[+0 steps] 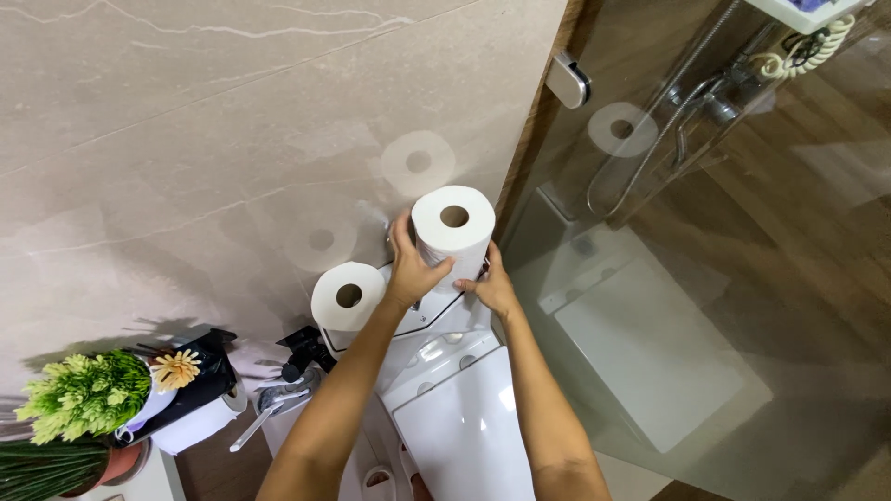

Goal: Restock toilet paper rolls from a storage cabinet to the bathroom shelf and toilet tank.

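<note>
A marble-tiled wall [186,121] backs a white toilet [464,417], directly below both hands. The left hand [415,269] wraps its fingers around an upright toilet paper roll [453,232]; the right hand [492,288] presses half-curled against the roll's lower side. A second roll [347,297] stands just left of the left hand.

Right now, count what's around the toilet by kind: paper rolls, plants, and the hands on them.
Toilet paper rolls: 3, one held upright, one beside it, one on the wall holder
Potted plants: 2, the bushy green one and the spiky one
Hands: 2, left hand and right hand
Total: 7
</note>
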